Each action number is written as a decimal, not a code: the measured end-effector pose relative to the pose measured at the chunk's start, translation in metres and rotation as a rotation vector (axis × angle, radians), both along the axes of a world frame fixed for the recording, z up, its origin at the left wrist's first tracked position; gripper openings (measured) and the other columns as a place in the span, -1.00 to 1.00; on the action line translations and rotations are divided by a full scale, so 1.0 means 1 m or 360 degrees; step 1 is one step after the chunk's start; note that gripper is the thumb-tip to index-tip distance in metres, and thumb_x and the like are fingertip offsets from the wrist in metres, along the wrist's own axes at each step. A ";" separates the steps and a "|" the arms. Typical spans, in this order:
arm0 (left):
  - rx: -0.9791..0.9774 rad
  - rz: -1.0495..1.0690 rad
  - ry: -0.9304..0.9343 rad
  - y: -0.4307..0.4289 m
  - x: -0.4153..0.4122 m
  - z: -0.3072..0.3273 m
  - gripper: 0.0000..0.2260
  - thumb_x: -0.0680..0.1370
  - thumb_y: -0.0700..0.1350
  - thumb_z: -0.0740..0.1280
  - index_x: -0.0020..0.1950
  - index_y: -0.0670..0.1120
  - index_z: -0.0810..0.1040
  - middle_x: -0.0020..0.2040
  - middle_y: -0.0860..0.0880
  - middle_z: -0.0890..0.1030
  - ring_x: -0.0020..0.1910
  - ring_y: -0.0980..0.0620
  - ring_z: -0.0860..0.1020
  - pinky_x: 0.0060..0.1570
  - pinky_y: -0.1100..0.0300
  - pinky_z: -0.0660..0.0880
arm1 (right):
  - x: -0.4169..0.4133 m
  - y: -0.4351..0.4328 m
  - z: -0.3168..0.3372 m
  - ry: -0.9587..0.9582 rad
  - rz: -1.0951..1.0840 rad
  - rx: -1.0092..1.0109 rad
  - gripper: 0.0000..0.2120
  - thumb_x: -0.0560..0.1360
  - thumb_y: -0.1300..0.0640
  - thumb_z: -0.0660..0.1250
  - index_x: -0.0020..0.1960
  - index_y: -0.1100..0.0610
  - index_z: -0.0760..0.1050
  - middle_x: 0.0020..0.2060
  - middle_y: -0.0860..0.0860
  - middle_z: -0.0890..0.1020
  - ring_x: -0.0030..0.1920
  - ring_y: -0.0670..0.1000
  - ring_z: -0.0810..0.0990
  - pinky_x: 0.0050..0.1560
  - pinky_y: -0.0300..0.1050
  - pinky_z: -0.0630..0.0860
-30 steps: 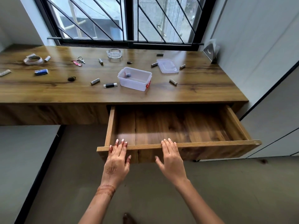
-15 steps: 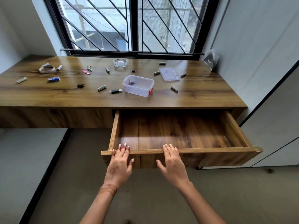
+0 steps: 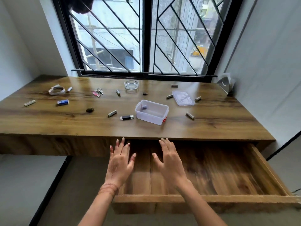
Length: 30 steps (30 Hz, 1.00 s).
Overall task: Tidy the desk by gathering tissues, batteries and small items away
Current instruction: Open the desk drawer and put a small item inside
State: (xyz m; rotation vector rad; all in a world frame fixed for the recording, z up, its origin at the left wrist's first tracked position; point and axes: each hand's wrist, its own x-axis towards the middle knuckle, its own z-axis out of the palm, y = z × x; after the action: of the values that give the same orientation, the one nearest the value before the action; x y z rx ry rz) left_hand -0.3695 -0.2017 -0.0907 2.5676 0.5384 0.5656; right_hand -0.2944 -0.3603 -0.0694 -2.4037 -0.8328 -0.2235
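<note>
Hands came off the brown wooden drawer (image 3: 179, 198) front; we held left hand (image 3: 120, 162) and right hand (image 3: 170, 162) spread, empty, above it. At 12 o'clock sat the clear rectangular plastic box (image 3: 151, 118).

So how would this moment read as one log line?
left hand: open, over open drawer | right hand: open, over drawer | box: lidless on desk | batteries: loose on desk

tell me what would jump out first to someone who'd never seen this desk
The wide wooden drawer pulled out under the desk, with the left hand and right hand spread open over its left half. Next, the clear plastic box near the middle of the desk, its lid lying apart behind and to the right, and loose batteries scattered across the wood.
</note>
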 end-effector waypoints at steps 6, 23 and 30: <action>-0.0072 0.0088 0.0058 0.080 0.051 0.019 -0.51 0.58 -0.04 0.19 0.48 -0.07 0.16 0.54 -0.05 0.03 0.52 0.02 -0.08 0.42 0.17 -0.24 | 0.050 0.088 0.021 0.0048 0.0096 0.0026 -0.48 0.53 0.08 0.26 0.43 0.15 0.22 0.42 0.04 0.31 0.44 -0.02 0.23 0.35 -0.31 0.07; -0.0251 0.0099 0.0205 0.205 0.136 -0.004 -0.50 0.55 -0.11 0.23 0.47 -0.15 0.19 0.52 -0.09 0.15 0.51 -0.04 0.04 0.48 0.13 -0.09 | 0.133 0.230 -0.010 0.0054 0.0295 -0.0516 -0.60 0.43 0.38 0.06 0.23 0.29 0.42 0.18 0.20 0.51 0.21 0.19 0.47 0.24 -0.01 0.44; -0.0262 0.0247 0.0093 0.236 0.139 -0.008 -0.60 0.58 -0.17 0.17 0.42 -0.20 0.29 0.48 -0.14 0.23 0.49 -0.08 0.13 0.49 0.07 0.00 | 0.135 0.233 -0.021 -0.0177 0.0127 -0.0408 -0.68 0.28 0.29 0.00 -0.20 0.14 0.52 -0.30 0.04 0.59 -0.29 0.06 0.60 -0.35 -0.19 0.54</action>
State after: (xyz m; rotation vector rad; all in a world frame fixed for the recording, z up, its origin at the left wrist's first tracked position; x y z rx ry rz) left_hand -0.2309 0.0338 -0.0989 2.4064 0.7761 0.4777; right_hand -0.1590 -0.1275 -0.0905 -2.6073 -1.0626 -0.2325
